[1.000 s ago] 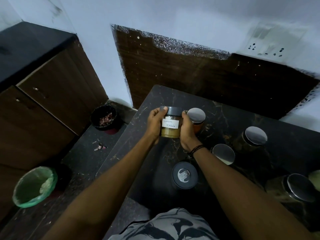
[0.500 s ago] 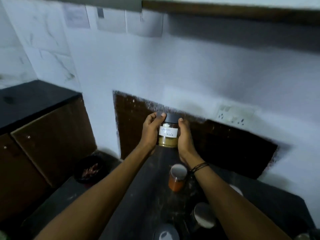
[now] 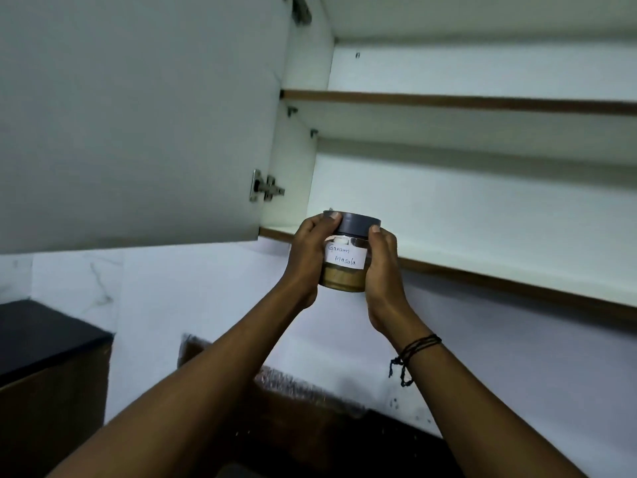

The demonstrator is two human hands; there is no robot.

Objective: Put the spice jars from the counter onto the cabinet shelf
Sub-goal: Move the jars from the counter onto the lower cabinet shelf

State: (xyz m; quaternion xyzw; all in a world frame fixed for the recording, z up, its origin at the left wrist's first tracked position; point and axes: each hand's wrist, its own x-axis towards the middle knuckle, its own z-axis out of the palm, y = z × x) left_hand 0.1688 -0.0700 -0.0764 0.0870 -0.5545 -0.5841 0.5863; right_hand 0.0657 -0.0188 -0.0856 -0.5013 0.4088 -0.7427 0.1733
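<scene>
Both hands hold one spice jar [image 3: 346,267] upright between them: clear glass, grey lid, brown powder, a white label reading "Garam Masala". My left hand [image 3: 308,250] grips its left side and my right hand [image 3: 382,267] its right side. The jar is raised in front of the left end of the cabinet's bottom shelf [image 3: 499,274], its lid above the shelf's front edge and its base below it. An upper shelf [image 3: 448,101] runs above. The counter and the other jars are out of view.
The open cabinet door [image 3: 138,115] hangs to the left, with a hinge [image 3: 263,188] close to the jar. A dark counter and brown cabinet [image 3: 41,357] stand at the lower left. The white wall and a dark backsplash [image 3: 293,408] lie below.
Both hands have lifted the jar from just above the counter up to the bottom shelf's edge. The view has tilted up from the counter to the open cabinet.
</scene>
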